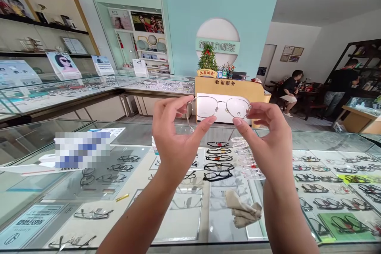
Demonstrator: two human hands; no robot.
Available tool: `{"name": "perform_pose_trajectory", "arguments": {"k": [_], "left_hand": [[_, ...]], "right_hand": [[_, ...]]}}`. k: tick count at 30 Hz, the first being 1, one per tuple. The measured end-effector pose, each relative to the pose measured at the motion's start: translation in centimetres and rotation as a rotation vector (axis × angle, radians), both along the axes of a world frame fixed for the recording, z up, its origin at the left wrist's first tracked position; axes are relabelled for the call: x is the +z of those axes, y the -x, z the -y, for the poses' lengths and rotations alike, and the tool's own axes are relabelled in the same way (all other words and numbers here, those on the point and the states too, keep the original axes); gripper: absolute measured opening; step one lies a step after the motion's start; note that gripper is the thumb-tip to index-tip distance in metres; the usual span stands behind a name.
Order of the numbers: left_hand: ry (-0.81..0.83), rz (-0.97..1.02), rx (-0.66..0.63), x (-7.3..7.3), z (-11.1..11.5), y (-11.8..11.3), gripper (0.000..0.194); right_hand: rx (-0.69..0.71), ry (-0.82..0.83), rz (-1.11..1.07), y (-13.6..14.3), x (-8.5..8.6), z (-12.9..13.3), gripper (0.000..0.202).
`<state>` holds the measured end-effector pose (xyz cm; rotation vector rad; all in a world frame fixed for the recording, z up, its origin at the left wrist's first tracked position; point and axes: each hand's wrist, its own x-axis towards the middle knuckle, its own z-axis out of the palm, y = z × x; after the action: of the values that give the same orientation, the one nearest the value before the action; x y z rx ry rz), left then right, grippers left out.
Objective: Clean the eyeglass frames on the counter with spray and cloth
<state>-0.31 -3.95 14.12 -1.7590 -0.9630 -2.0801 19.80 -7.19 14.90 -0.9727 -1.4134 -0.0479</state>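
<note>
A pair of thin metal-rimmed eyeglasses (220, 102) is held up in front of me, above the glass counter (190, 216). My left hand (175, 135) pinches its left end between thumb and fingers. At the right end, my right hand (266, 139) grips the rim and hinge the same way. Through the lenses I see the white front of a wooden desk. Beneath my hands lie a column of dark-framed glasses (218, 166) and a group of clear-framed ones (247, 158). A crumpled beige cloth (242, 208) rests on the counter near my right forearm.
Papers (83, 151) lie on the counter's left side, near a small yellow stick (122, 197). More eyeglasses (342, 204) fill the display at right. A wooden cashier desk (232, 83) with a plant (207, 57) stands beyond. Two people, one seated (290, 89), one standing (339, 81), are far right.
</note>
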Motion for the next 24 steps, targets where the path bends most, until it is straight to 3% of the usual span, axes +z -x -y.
{"name": "perform_pose_trajectory", "arguments": {"k": [7,24], "left_hand": [[0.024,0.022,-0.039,-0.4,-0.4,-0.1,0.053],[0.209,0.225,-0.256,-0.4,-1.7,-0.2,0.047]], "right_hand": [[0.011,-0.02,-0.007,-0.2,0.0,0.0,0.042],[-0.138,0.01,0.078,0.4,0.3,0.7,0.037]]}}
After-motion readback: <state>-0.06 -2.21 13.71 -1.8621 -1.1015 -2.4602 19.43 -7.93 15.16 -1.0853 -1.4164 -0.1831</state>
